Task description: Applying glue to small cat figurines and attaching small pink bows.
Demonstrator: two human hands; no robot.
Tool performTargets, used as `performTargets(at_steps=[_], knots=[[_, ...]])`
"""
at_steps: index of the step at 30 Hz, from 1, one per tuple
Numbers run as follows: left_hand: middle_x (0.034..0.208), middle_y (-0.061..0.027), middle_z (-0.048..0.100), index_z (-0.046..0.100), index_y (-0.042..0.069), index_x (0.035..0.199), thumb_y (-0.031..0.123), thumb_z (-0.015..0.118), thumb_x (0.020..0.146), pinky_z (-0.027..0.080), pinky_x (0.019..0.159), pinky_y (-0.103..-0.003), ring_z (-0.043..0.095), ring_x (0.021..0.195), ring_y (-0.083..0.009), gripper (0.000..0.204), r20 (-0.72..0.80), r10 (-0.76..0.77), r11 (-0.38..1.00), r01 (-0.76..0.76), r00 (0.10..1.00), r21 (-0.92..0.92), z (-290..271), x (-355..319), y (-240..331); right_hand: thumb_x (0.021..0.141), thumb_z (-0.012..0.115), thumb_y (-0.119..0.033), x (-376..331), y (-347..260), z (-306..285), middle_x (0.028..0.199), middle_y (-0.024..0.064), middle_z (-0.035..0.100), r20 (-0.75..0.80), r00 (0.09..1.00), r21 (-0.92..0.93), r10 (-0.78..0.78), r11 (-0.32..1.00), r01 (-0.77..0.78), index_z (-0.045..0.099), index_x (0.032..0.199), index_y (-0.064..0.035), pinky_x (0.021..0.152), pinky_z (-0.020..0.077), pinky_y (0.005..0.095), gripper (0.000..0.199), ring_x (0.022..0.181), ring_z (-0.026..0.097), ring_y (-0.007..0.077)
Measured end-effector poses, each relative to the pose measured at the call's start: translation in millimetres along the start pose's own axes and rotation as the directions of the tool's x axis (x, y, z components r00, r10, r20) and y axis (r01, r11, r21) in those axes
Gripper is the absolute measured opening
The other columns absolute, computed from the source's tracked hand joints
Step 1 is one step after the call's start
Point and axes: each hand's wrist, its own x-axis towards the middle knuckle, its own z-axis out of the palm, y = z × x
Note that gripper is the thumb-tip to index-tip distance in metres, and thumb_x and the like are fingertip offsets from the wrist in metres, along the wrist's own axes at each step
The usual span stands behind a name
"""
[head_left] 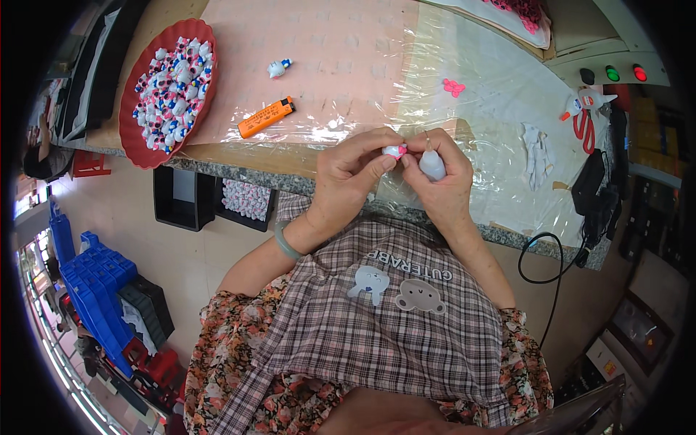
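My left hand (346,168), with a pale green bangle on its wrist, pinches a tiny white-and-pink figurine (394,151) between thumb and fingertips near the table's front edge. A small pale squeeze bottle (433,168) with a thin nozzle is tucked in my right hand (453,192), its nozzle pointing away from me. The thumb and fingertips of that hand meet close beside the figurine's pink part; whether they touch it I cannot tell. Farther off, a white-and-blue figurine (278,68) lies on the plastic-covered table, and a flat pink piece (453,88) lies to the right.
An orange lighter (266,118) lies left of my hands. A red scalloped bowl (128,109) heaped with figurines stands at the far left. Red-handled scissors (584,132), a crumpled white cloth (538,156) and a black cable (523,264) are at the right. Black trays (177,217) sit below the table's edge.
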Motion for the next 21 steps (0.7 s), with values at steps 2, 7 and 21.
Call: performTargets(at_steps=[2, 7, 21], knots=[[0.113, -0.0091, 0.061, 0.064, -0.001, 0.110, -0.004, 0.062, 0.087, 0.051, 0.086, -0.026, 0.060, 0.100, -0.0139, 0.024, -0.008, 0.003, 1.000, -0.003, 1.000, 0.002, -0.5, -0.1, -1.0, 0.073, 0.068, 0.004, 0.4, -1.9, 1.0, 0.083, 0.0075, 0.062, -0.003, 1.000, -0.002, 0.008, 1.000, -0.008, 0.058, 0.086, -0.0013, 0.068, 0.0483, 0.0268, 0.018, 0.075, 0.062, 0.0158], [0.113, -0.0094, 0.063, 0.063, -0.002, 0.111, -0.004, 0.061, 0.087, 0.050, 0.089, -0.026, 0.061, 0.102, -0.0147, 0.024, -0.027, -0.030, 0.999, 0.029, 0.999, -0.027, -0.3, 4.7, -0.4, 0.073, 0.068, 0.004, 6.5, -2.7, 1.1, 0.083, 0.0074, 0.062, -0.006, 1.000, -0.022, 0.025, 0.999, -0.025, 0.058, 0.087, -0.0012, 0.068, 0.0482, 0.0268, 0.018, 0.076, 0.062, 0.0156], [0.102, -0.0060, 0.062, 0.066, -0.002, 0.107, -0.006, 0.063, 0.085, 0.050, 0.080, -0.022, 0.061, 0.093, -0.0109, 0.023, 0.016, -0.026, 0.998, 0.025, 1.000, 0.055, -8.6, 1.9, 2.6, 0.082, 0.066, 0.007, 3.7, -9.3, -0.3, 0.083, 0.0039, 0.059, 0.109, 0.954, 0.277, 0.278, 0.913, -0.298, 0.056, 0.089, -0.0012, 0.054, 0.0440, 0.0199, 0.015, 0.063, 0.055, 0.0078]])
